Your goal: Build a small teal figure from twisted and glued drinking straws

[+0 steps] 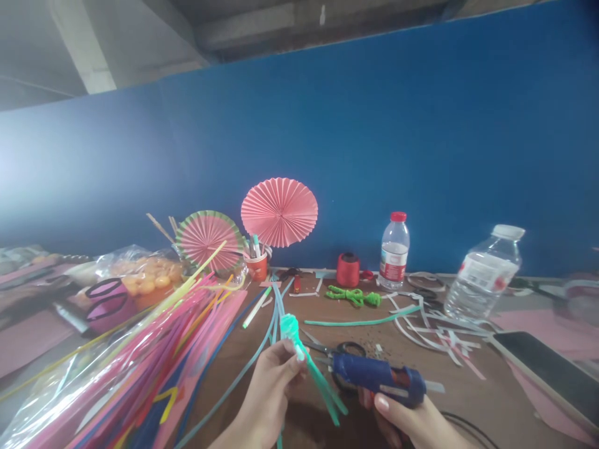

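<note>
My left hand [276,380] pinches a teal pipe-cleaner piece [322,388], which has a bunched knot at its top and several loose stems hanging down to the right. My right hand [407,418] grips a blue glue gun [374,374], its nozzle pointing left, a short gap from the teal piece. A clear glue stick juts from the back of the gun. Black-handled scissors [350,350] lie on the table behind the gun, partly hidden by it. A single teal stem [360,322] lies farther back.
Colourful pipe cleaners in plastic [154,355] spread at left. Behind are paper fans [279,212], a pen cup [256,268], red thread [347,270], a green knotted piece [353,295] and bottles [394,252]. Paper strips [435,330] and a phone [547,368] lie at right.
</note>
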Demonstrator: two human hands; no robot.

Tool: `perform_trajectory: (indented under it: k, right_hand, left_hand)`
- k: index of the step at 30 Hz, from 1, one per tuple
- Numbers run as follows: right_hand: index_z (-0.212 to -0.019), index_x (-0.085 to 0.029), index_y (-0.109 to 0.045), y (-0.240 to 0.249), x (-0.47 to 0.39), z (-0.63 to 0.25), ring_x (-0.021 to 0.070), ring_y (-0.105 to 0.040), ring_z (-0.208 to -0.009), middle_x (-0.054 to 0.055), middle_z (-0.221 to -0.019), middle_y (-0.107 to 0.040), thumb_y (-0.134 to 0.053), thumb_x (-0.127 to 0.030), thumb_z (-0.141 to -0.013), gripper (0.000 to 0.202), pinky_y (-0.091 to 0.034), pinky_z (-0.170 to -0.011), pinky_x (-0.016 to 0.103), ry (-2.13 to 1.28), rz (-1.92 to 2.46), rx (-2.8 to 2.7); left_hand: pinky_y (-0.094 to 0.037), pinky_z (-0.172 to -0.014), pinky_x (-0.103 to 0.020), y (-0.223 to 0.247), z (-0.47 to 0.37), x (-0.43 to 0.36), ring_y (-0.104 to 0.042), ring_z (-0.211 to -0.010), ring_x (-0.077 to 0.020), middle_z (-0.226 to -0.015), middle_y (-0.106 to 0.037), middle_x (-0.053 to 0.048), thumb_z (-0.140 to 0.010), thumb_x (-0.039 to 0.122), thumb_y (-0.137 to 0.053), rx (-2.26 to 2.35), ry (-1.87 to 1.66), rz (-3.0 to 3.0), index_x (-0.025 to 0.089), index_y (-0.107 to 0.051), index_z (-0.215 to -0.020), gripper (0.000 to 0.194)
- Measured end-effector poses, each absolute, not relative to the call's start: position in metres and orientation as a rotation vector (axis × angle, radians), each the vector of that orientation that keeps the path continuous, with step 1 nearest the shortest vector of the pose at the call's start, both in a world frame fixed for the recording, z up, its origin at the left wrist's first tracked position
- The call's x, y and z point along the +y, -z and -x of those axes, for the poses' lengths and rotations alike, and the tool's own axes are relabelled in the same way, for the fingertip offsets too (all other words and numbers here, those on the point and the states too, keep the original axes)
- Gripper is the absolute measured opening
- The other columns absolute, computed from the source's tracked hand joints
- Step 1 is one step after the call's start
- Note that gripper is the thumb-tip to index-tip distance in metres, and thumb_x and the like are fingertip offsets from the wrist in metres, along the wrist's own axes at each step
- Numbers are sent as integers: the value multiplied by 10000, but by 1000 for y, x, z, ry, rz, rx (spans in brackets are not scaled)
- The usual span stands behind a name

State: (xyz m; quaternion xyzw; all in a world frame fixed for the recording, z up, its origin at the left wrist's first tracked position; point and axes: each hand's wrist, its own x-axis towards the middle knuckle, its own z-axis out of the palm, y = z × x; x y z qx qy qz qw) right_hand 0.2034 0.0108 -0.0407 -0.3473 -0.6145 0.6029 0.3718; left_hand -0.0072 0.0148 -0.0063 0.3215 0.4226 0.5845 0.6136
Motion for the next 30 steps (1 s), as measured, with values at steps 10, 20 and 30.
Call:
perform_trajectory:
  k: [10,20,30]
  right_hand:
    - [-686,-137,-477,36,9,-206,68,-342,-410,-43,-438,-389,-438,-589,-758,459,-228,-426,214,-1513,977,-1692]
    - [-581,-161,-423,48,8,-204,59,-312,-410,-52,-448,-349,-474,-599,-727,464,-216,-404,207,-1491,1060,-1594]
    - [-578,-161,-420,40,6,-204,64,-321,-415,-53,-432,-351,-440,-641,-718,501,-215,-418,211,-1491,1117,-1634]
  left_hand:
    - [-357,-519,-175,15,12,15,-451,-527,-52,-586,-512,31,-671,194,-675,921,-1303,-794,141,-617,-705,86]
    - [-359,-523,-173,14,11,14,-444,-525,-52,-582,-506,36,-676,199,-672,928,-1287,-808,151,-618,-699,75]
    - [-363,-527,-176,17,12,14,-452,-529,-57,-603,-535,26,-659,203,-684,941,-1303,-788,153,-625,-699,87]
